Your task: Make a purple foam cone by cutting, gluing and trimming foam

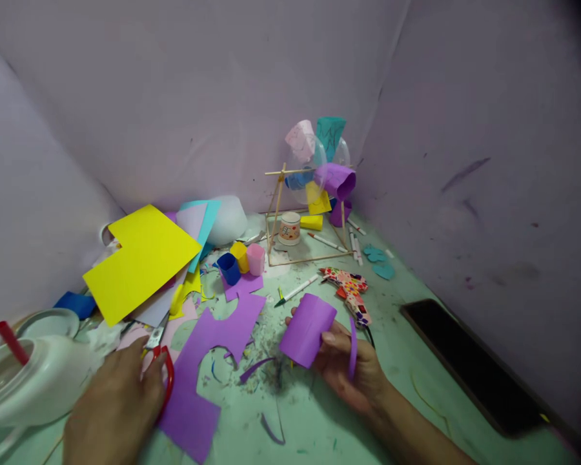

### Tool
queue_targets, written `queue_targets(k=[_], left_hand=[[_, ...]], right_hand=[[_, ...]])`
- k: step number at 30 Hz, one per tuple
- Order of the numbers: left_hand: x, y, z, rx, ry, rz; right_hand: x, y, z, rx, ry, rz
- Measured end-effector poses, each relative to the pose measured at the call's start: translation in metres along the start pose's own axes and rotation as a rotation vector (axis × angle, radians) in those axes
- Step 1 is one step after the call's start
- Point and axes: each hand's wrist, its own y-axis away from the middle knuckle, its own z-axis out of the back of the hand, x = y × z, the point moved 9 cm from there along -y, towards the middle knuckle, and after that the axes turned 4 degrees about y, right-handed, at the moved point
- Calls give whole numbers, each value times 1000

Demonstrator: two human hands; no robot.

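Viewing from above: we look down at a pale green tabletop [319, 413] strewn with paper scraps, enclosed by lilac walls.
Right hand: our right hand [348, 368] grasps a purple paper roll [307, 329], thumb on its front and fingers behind; the roll is lifted just off the table, right of centre.
Purple strip: a thin curved purple strip [352, 349] runs across the same hand, beside the roll.
Left hand: our left hand [116, 400] lies palm down on the red-handled scissors [164, 368], fingers curled over the handle loops; we cannot tell whether they pass through them.
Scissor blades: these point away from us, toward the paper pile.
Cut purple sheet: a large purple sheet [203, 368] with rounded cut-outs lies flat between the two hands, touching the scissors' handle.
Paper pile: a yellow sheet [142, 261] tops a stack of lilac, teal and pink sheets, behind the left hand.
Small cups: blue, yellow and pink paper cups [242, 261] stand together behind the purple sheet.
Stick frame: a wooden stick frame [275, 213] at the far corner carries coloured paper cones; a small printed pot [289, 228] stands within it.
Glue gun: a patterned glue gun [351, 290] lies just beyond the right hand.
Markers: several white markers [295, 290] lie near the frame.
Left edge: a white container [33, 381] with a red stick.
Right edge: a dark flat slab [469, 361] lies along the wall.
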Motion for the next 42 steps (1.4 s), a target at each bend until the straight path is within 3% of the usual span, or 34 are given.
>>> queue_targets(k=[1,2,5,7,9,11,13,15,16,18,19,20,23,24,27,31,37,42], left_hand=[[-12,10,-1,6,129,29],[-28,22,-13,100,316,45],[-82,68,-69,577,964,233],[-106,90,-93,736,1267,380],[-112,97,-105,764,1417,495],[-104,90,-107,714,1478,557],[-93,76,-101,625,1521,567],[-85,61,-91,538,1552,542],[-82,55,-87,502,1564,528],[-80,49,-82,470,1574,498],[-80,49,-82,472,1569,485],[-81,50,-83,485,1556,474],[-82,58,-92,538,1483,439],[-82,61,-96,551,1452,424],[-82,66,-102,560,1364,356],[-87,68,-98,522,1225,225],[-108,71,-77,417,1032,-10],[-115,76,-80,424,928,-69]], right_hand=[[0,0,-2,13,1,17],[1,0,-3,30,8,38],[1,1,-9,72,65,101],[0,1,-10,81,133,130],[-2,2,-12,111,245,130],[-2,4,-13,140,429,165],[19,12,-6,-1,684,401],[48,35,-10,-185,978,789],[52,45,-22,-160,1132,939],[39,52,-50,124,1373,1044],[34,52,-56,223,1409,1024],[39,50,-56,202,1385,993],[73,39,-21,-266,1112,803],[73,31,-11,-312,1045,673],[57,14,2,-265,939,350],[32,7,9,-201,880,126],[2,5,0,-23,799,-50],[-3,7,0,-44,770,-68]])
